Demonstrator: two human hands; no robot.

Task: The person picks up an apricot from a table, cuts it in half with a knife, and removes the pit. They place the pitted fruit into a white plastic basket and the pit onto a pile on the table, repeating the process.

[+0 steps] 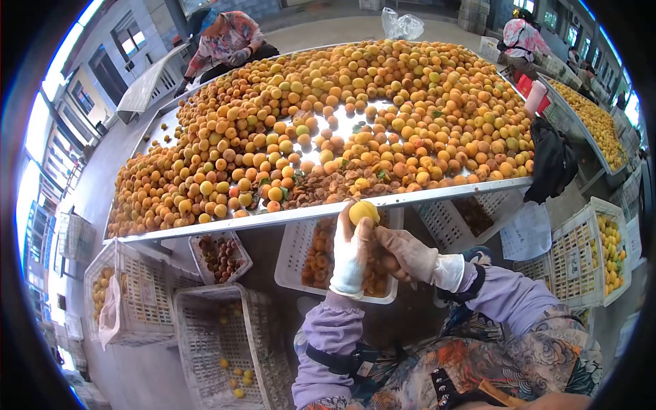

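Concrete floor point(314, 29) ran all around a big tabletop point(225, 227) that was loaded with orange and yellow fruit point(444, 89), with shiny bare patches showing near the middle. Just outside the near edge, a bit right of its midpoint, my left hand point(350, 249) had a yellow fruit point(363, 212) pinched in its gloved fingers. The right hand point(410, 257), also gloved, was right up next to it with fingers curled, but I couldn't tell if it was gripping anything. Below both sat a white crate point(290, 263) of orange pieces. Some brown, squashed-looking fruit point(328, 188) lay up on the table, close to the middle of that near edge.

Down on the left was a deeper crate point(256, 328) with a few yellow ones in the bottom, and a fuller crate point(577, 263) stood off to the right. Something black, maybe a bag point(550, 160), hung by the near right corner. One co-worker point(222, 44) was over at the far left corner.
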